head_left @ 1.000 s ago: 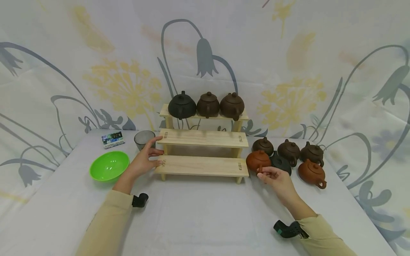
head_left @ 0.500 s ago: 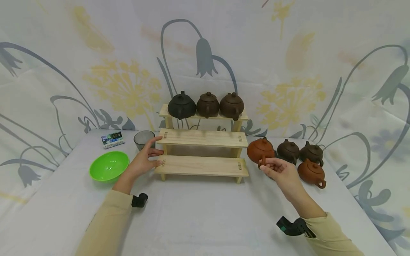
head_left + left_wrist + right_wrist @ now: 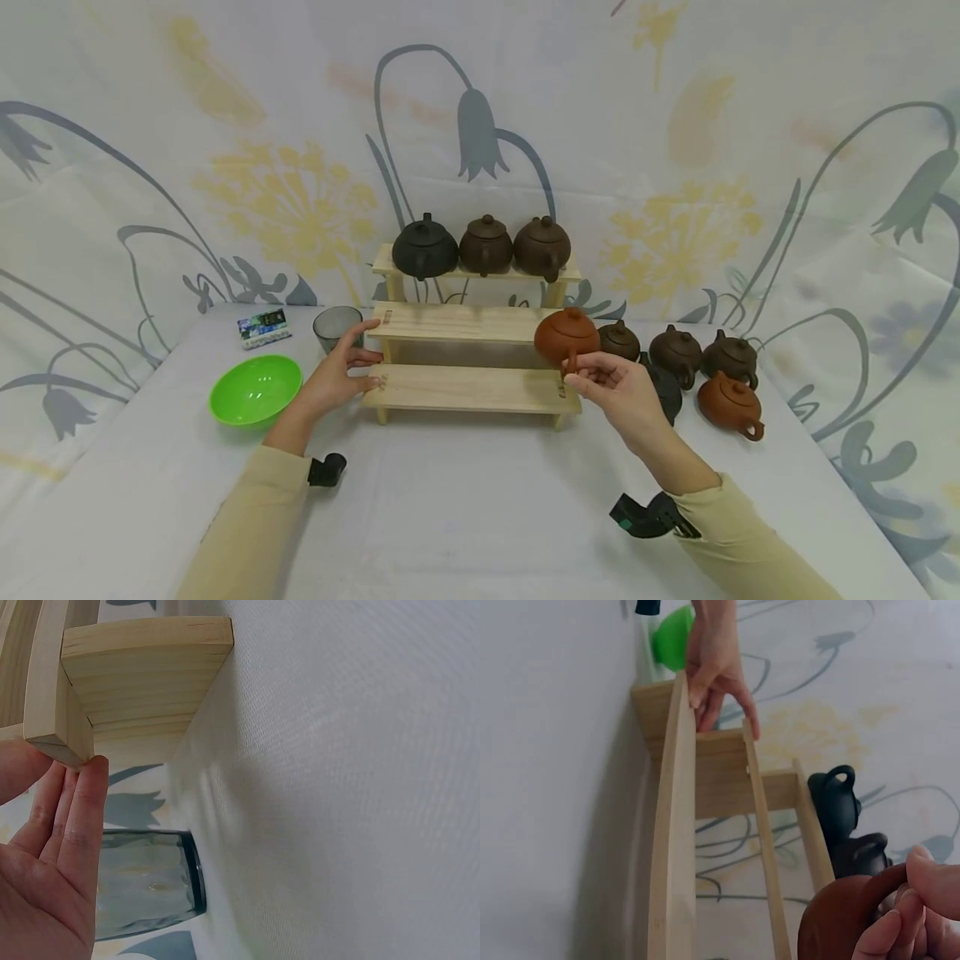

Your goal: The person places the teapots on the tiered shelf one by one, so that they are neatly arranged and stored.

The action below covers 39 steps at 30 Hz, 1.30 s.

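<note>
By its handle, my right hand pinches a reddish-brown clay teapot. The teapot overlaps the right end of the middle tier of a three-tier wooden display stand in the head view. My left hand grips the stand's left end, thumb on the bottom board and index finger at the middle board. Up close in the left wrist view, its fingertips press the wood's end. A black teapot and two dark brown teapots stand on the top tier.
Right of the stand, several dark teapots and one reddish-brown teapot stand on the white-covered table. To the left are a grey glass cup, a green bowl and a small printed packet. Patterned cloth hangs behind.
My right hand has lifted the reddish-brown teapot from the group on the right and carried it up and left to the stand. My left hand has stayed at the stand's left end.
</note>
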{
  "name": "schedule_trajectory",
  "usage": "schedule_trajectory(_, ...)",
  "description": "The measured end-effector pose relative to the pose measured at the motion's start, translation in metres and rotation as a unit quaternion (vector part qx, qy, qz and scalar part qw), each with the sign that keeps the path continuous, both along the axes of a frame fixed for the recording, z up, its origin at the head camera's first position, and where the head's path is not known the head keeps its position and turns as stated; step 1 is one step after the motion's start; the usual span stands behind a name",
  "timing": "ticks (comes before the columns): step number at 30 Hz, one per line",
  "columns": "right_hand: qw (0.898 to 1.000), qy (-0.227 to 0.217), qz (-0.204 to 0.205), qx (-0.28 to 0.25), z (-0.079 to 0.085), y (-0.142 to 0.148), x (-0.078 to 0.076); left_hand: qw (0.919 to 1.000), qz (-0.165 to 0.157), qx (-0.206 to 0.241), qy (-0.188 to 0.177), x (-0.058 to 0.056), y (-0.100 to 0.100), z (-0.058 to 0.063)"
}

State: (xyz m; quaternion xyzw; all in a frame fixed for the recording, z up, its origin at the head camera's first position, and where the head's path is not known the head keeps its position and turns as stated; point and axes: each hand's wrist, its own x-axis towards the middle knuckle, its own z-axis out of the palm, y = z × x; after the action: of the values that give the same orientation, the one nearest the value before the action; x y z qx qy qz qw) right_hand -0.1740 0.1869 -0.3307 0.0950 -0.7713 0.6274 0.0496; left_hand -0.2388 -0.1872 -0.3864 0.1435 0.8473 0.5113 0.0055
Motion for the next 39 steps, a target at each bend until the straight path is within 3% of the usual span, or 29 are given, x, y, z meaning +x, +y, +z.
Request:
schedule_trajectory(21,0.999,-0.020,0.047,-0.013,-0.001,-0.087,-0.028,1.0000,-0.004,-0.001,0.006,0.004,0.001,0.003)
schedule_trajectory(39,0.995,0.014,0.093,-0.028,-0.006,-0.152,-0.048,0.9999,-0.007,0.006,0.009,0.001,0.000,-0.001)
